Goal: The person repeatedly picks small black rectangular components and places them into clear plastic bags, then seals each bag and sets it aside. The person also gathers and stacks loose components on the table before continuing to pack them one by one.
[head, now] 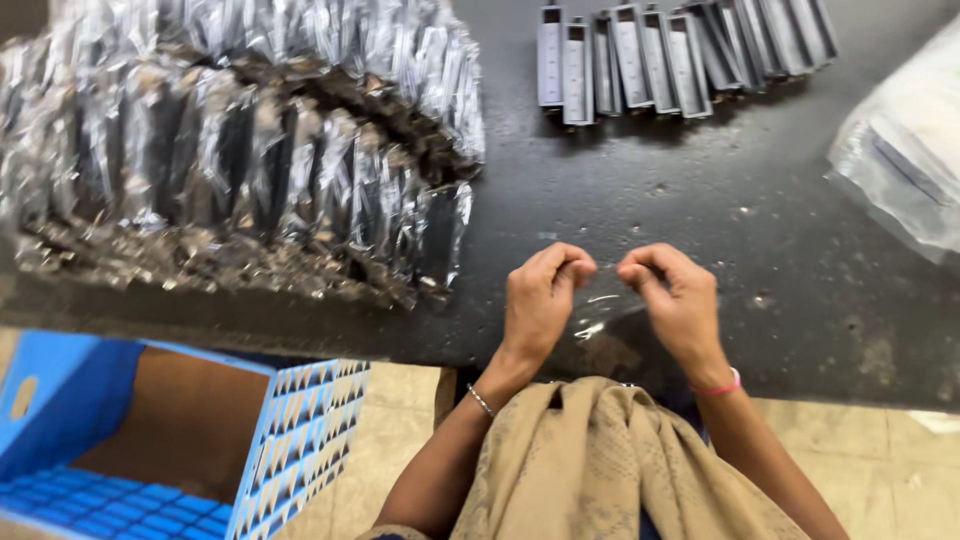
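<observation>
Left hand (538, 300) and right hand (678, 298) pinching a small clear plastic sleeve (603, 312) between them, blue slatted plastic crate (300, 430) lower left holding a brown cardboard sheet (170, 410), heap of plastic-wrapped dark pieces (240, 150) upper left, row of grey flat rectangular pieces (680, 55) above

We see a dark worktop (640, 200): wrapped packs (240, 150) heaped left, grey strips (680, 50) along its far edge, plastic bag (900, 140) right.

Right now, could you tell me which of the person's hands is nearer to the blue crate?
Left. The left hand is on the blue crate's side, up and right of its rim; the right hand lies farther right, beyond the left. Both pinch a clear plastic sleeve.
</observation>
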Demonstrator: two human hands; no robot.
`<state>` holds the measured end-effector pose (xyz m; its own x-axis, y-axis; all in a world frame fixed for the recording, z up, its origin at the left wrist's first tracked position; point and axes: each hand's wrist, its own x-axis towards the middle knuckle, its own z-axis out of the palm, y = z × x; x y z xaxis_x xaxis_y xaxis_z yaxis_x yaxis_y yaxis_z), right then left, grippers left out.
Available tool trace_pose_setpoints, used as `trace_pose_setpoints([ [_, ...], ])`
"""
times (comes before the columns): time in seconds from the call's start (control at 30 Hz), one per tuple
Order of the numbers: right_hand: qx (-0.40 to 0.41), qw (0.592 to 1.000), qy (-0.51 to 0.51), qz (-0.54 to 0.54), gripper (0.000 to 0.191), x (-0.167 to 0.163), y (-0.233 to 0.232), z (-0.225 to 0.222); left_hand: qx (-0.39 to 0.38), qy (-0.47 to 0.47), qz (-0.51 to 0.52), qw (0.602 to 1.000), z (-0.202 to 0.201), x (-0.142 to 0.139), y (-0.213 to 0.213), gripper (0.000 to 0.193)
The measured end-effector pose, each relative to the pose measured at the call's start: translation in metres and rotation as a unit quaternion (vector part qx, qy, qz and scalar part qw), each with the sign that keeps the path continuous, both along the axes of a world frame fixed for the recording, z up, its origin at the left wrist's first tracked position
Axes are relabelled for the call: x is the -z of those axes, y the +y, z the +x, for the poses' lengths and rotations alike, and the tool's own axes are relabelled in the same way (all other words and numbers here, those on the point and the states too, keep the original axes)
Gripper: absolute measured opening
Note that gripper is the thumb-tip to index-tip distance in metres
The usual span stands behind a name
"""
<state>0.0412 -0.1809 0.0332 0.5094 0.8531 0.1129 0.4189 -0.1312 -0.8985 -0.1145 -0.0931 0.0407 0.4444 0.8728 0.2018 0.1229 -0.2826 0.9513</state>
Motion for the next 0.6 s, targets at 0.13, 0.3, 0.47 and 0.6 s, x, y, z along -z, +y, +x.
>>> trace_pose_setpoints([
  [0.13,0.01,0.999,0.009,-0.03,0.014,0.014,-0.003,-0.001,-0.008,0.026,0.022,0.999,0.003,0.005,-0.001,0.011],
  [0.3,0.022,0.997,-0.01,-0.075,0.029,0.022,-0.005,0.005,-0.002,0.072,-0.052,0.996,0.004,0.007,0.0,0.021],
  [0.47,-0.02,0.997,0.071,-0.006,0.009,0.007,-0.003,0.016,-0.004,-0.048,-0.01,0.999,0.003,0.004,0.01,0.009],
  [0.6,-0.02,0.998,0.063,0.019,0.005,-0.006,0.006,0.019,-0.002,-0.03,-0.012,0.999,0.01,0.005,0.017,0.003],
])
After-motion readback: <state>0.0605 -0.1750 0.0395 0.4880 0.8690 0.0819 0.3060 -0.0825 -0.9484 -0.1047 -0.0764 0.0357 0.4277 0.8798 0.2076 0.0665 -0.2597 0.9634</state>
